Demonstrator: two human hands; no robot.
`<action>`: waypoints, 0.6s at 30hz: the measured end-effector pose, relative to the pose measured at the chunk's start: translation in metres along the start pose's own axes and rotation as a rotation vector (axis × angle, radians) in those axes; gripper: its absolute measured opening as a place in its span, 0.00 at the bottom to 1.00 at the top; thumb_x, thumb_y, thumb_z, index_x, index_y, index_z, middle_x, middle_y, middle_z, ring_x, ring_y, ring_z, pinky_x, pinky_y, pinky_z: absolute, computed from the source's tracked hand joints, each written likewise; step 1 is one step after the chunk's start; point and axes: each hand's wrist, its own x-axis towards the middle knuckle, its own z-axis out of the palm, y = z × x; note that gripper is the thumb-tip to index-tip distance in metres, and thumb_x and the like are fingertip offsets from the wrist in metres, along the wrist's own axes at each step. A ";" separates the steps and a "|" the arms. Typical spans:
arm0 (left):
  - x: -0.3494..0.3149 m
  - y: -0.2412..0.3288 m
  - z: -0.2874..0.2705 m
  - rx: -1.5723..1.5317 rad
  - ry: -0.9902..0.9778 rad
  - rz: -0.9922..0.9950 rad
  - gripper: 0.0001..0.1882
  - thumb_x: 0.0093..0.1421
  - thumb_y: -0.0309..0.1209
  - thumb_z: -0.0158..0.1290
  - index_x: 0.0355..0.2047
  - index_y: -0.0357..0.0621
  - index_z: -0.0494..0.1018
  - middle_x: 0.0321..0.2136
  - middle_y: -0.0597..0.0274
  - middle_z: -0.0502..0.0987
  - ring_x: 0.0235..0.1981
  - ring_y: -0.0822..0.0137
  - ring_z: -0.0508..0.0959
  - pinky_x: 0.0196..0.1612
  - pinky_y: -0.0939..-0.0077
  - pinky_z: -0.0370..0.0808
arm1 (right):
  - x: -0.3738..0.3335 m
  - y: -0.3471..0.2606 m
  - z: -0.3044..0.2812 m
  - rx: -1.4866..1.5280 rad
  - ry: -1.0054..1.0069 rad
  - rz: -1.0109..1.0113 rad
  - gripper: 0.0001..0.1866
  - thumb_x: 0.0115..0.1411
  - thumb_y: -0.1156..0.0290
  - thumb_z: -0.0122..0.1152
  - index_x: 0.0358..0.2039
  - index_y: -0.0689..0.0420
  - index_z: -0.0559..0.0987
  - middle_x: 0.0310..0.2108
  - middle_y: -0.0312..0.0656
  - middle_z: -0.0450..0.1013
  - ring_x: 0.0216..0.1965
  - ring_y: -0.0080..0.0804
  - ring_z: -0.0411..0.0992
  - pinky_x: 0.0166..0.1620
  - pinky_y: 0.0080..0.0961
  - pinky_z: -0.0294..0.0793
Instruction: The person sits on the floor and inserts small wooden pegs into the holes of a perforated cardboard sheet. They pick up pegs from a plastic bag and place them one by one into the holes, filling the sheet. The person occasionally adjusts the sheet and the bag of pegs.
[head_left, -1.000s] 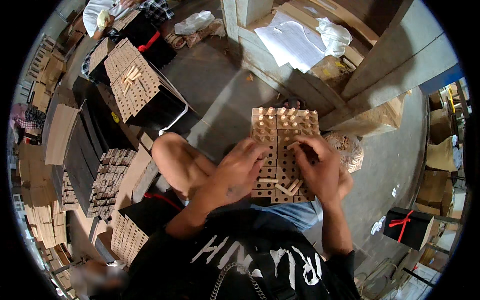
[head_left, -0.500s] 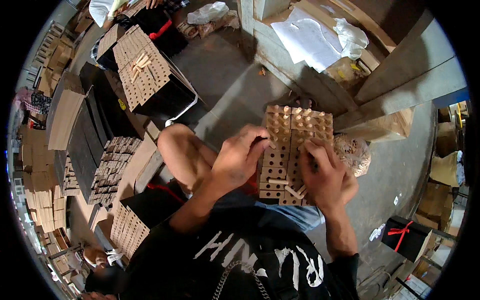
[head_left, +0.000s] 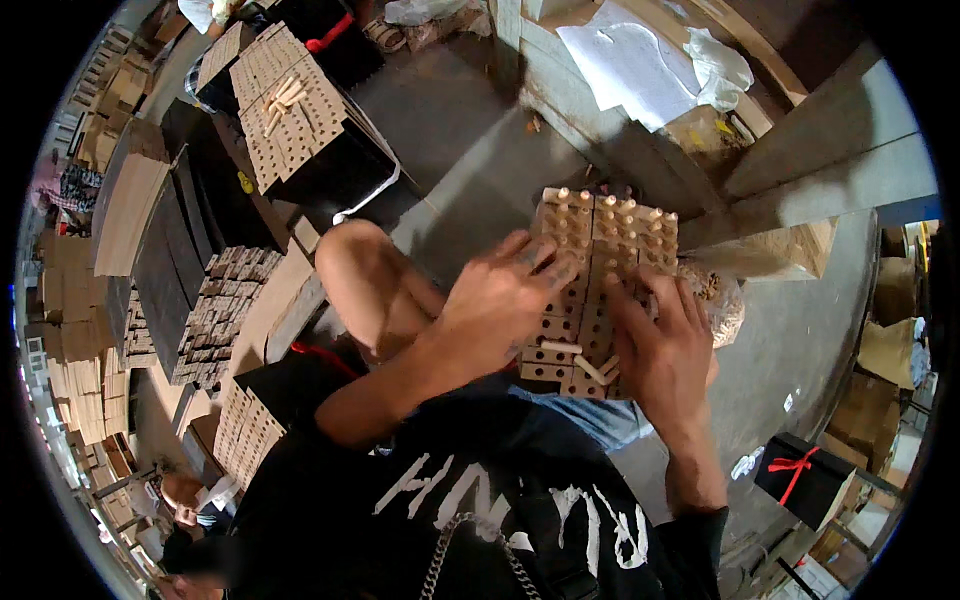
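Stacked cardboard (head_left: 75, 290) is lining the background as left hand (head_left: 500, 300) and right hand (head_left: 665, 345) are curling over a drilled block (head_left: 553, 380) before the torso (head_left: 330, 500), each grip's contents hiding from view. Keeping pegs (head_left: 611, 203) upright is likely easing their seating.

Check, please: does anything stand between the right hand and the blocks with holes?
Nothing visible does: the right hand is partly over the blocks. The loose pegs lie on their near end.

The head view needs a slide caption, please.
Left hand and right hand over a drilled block, pegs at its far end.
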 end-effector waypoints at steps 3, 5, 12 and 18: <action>-0.014 0.000 0.004 -0.046 0.056 -0.106 0.30 0.46 0.26 0.59 0.54 0.39 0.71 0.50 0.50 0.74 0.56 0.47 0.72 0.57 0.59 0.74 | -0.002 -0.010 -0.002 0.019 -0.002 -0.022 0.21 0.54 0.77 0.64 0.50 0.55 0.80 0.44 0.44 0.74 0.43 0.45 0.74 0.45 0.39 0.75; -0.015 -0.013 0.038 -0.004 0.179 -0.067 0.28 0.48 0.27 0.58 0.52 0.45 0.71 0.51 0.52 0.74 0.55 0.48 0.73 0.52 0.61 0.78 | -0.015 -0.023 -0.005 0.141 -0.054 -0.008 0.23 0.54 0.77 0.65 0.52 0.56 0.80 0.43 0.46 0.74 0.43 0.48 0.73 0.46 0.41 0.74; -0.025 0.044 0.094 -0.339 0.746 -0.227 0.13 0.65 0.34 0.51 0.46 0.43 0.74 0.41 0.50 0.73 0.48 0.46 0.74 0.48 0.55 0.75 | -0.036 -0.044 -0.023 0.043 -0.446 0.019 0.20 0.64 0.70 0.58 0.56 0.61 0.77 0.53 0.54 0.73 0.52 0.51 0.71 0.55 0.41 0.72; -0.063 0.048 0.080 -0.394 0.831 -0.134 0.09 0.61 0.28 0.57 0.42 0.42 0.77 0.35 0.52 0.77 0.37 0.50 0.78 0.39 0.57 0.78 | -0.037 -0.001 -0.026 0.339 -0.127 0.065 0.13 0.64 0.76 0.59 0.49 0.63 0.78 0.38 0.49 0.78 0.36 0.41 0.78 0.39 0.32 0.77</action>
